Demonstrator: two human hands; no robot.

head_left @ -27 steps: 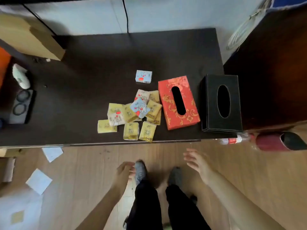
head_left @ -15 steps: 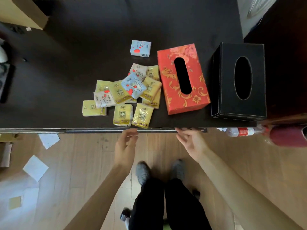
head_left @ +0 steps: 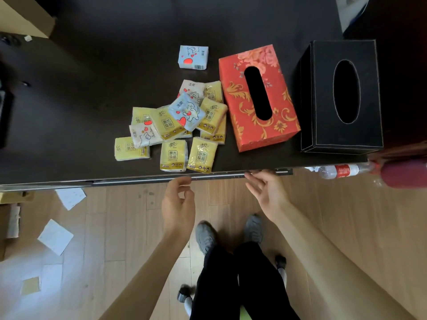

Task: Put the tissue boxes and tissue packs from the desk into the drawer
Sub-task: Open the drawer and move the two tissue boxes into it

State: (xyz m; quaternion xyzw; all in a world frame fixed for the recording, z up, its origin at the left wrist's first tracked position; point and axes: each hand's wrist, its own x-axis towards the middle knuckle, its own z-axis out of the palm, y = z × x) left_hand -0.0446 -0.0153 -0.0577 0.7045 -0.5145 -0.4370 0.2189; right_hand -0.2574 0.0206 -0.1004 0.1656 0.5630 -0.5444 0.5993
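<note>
On the desk [head_left: 69, 88], red tissue box [head_left: 258, 98], black tissue box [head_left: 342, 95], both slots dark, hands empty, fingers spread.

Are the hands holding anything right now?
No. The left hand and right hand are both empty and open, at the desk's front edge, near the drawer.

The desk [head_left: 92, 88] is near-black, and on its right stand a red tissue box [head_left: 257, 98] with gold scrolls and pink flowers and a plain black tissue box [head_left: 342, 98]. The tissue packs [head_left: 173, 125] left of them are mostly yellow, some pale blue or white with red hearts. Pale wood floor [head_left: 346, 227] lies below.
</note>
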